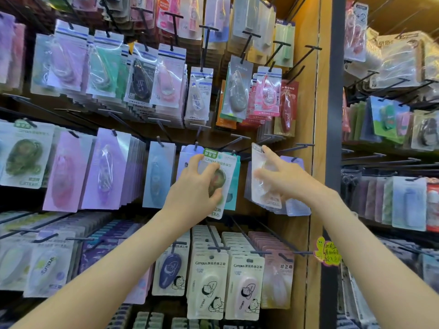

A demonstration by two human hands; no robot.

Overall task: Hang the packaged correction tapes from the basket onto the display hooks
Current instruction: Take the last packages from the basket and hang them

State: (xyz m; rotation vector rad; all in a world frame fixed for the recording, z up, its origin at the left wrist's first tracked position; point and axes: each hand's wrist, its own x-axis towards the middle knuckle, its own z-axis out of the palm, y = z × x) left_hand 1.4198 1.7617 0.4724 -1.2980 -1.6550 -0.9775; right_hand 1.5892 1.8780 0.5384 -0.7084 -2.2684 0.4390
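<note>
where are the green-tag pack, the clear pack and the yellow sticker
green-tag pack (224, 163): head view, upper card, just below the green tag
clear pack (257, 156): head view, upper left part of the pack
yellow sticker (326, 254): head view, middle of the sticker

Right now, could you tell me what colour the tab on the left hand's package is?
Green tab, white characters, on the package the left hand grips; head view.
</note>
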